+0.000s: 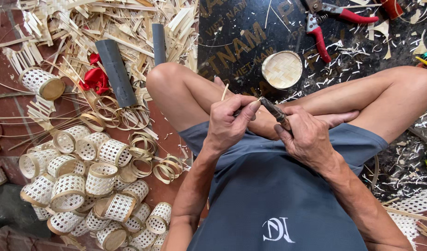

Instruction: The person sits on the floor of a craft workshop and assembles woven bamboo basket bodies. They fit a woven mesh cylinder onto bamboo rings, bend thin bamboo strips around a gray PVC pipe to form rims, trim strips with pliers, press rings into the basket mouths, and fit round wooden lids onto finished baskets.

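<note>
Landmark: round woven lid [282,69], lying flat on the dark printed mat [232,42] ahead of the crossed legs.
Left hand [230,122]: below and left of the lid; fingers closed, pinching a thin bamboo sliver [225,91] that stands up out of the fist.
Right hand [306,137]: just below the lid, slightly right; fingers wrapped tight around a dark-handled knife [275,111], its tip meeting the left thumb.
Work piece: the sliver sits between the two hands, above the lap, touching the blade end as far as can be told.
Step in hand: judged to be trimming or splitting the sliver with the knife.
Next move calls for: a steady pinch and a short, controlled blade stroke kept off the thumb; judgement only.
Signs: the mat carries large gold lettering, running diagonally up and left of the lid; a white emblem sits on the grey shirt [278,230], well below it.
Pruning shears [323,23]: red-handled, up and right of the lid.
Grey tubes [116,72]: two, far left of the lid, on bamboo offcuts.
Woven baskets [90,186]: small white cylinders heaped far down-left, with loose bamboo rings [141,146] beside them.
</note>
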